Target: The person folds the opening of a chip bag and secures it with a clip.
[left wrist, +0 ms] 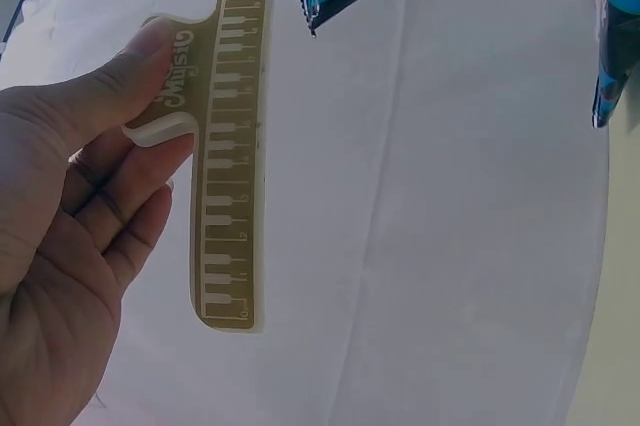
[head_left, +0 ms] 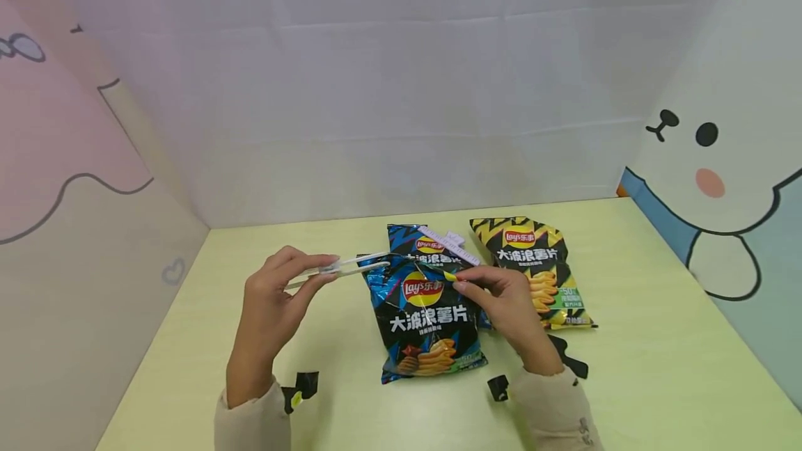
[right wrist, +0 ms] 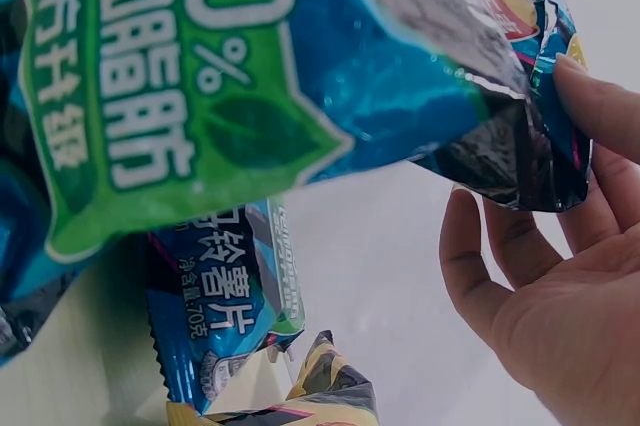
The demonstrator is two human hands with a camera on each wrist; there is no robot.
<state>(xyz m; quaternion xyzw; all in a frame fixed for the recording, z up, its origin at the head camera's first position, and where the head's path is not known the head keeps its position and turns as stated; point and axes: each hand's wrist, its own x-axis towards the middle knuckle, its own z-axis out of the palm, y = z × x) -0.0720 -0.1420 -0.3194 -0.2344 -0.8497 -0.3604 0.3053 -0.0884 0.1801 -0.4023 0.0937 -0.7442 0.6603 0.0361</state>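
My left hand (head_left: 276,298) pinches the handle of a long bag clip (left wrist: 230,156), printed with piano keys and ruler marks. The clip's two arms stand apart, and their tips overlap the top left corner of a blue chip bag (head_left: 421,346) in the head view. With thumb and fingertips, my right hand (head_left: 510,308) pinches that bag's top right corner. The bag stands upright, its front towards me. Behind it is a second blue chip bag (head_left: 404,236), partly hidden, with a white ruler-marked clip (head_left: 447,246) across its top.
To the right a yellow and black chip bag (head_left: 532,256) lies on the pale yellow table (head_left: 677,339). Torn black scraps (head_left: 307,383) lie by my left sleeve, and others, such as a small dark piece (head_left: 498,388), by my right. A white backdrop (head_left: 401,110) stands behind the table.
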